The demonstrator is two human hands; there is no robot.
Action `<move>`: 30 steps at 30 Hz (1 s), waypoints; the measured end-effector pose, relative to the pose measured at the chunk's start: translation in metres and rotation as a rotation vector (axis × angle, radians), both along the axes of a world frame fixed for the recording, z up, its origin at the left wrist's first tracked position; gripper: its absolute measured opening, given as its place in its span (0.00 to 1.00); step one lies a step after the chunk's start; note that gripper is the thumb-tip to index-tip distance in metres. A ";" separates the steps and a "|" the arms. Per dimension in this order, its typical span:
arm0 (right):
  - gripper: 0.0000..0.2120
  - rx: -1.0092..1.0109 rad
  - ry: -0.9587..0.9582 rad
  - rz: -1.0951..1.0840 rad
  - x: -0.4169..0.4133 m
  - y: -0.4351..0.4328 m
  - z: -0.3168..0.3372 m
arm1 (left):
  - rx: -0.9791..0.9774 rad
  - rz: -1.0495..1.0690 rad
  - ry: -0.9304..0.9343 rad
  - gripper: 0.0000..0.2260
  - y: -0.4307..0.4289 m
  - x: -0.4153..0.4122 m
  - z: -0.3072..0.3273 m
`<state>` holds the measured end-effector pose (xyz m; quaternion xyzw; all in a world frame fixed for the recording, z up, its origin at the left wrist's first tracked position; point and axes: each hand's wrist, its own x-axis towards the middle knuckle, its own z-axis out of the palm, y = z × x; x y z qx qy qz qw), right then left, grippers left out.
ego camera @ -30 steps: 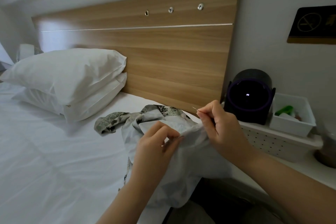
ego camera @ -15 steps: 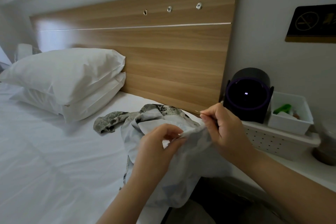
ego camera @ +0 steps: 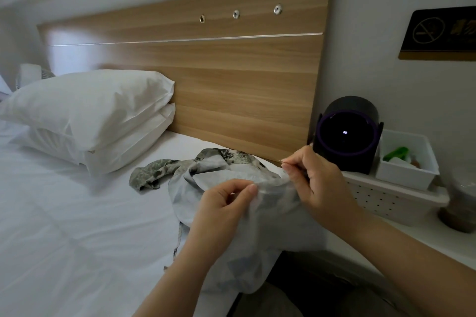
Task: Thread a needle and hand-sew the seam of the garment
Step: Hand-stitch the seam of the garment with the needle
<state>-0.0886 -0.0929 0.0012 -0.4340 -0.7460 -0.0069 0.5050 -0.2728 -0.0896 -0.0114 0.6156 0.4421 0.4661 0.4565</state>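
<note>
A pale grey garment with a green leaf-print side lies bunched on the bed's right edge and over my lap. My left hand pinches a fold of its upper edge between thumb and forefinger. My right hand pinches a thin needle, whose tip sticks out to the left just above the cloth edge. The two hands are close together on the same edge. No thread is visible.
Two white pillows are stacked at the wooden headboard. A dark round device and a white bin stand on a perforated white basket at the right. White bedsheet spreads left.
My right hand with the needle has drawn slightly up and to the right, away from my left hand. The left hand keeps its pinch on the cloth.
</note>
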 end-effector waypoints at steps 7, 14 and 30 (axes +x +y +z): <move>0.06 -0.512 -0.135 0.122 0.017 -0.002 0.021 | 0.118 -0.056 0.107 0.07 -0.002 0.001 -0.002; 0.03 -0.633 -0.254 0.164 0.019 -0.006 0.032 | 0.159 -0.088 0.074 0.02 -0.002 0.000 -0.005; 0.04 -0.770 -0.238 0.248 0.023 -0.007 0.040 | 0.149 -0.109 0.040 0.05 0.000 -0.001 -0.004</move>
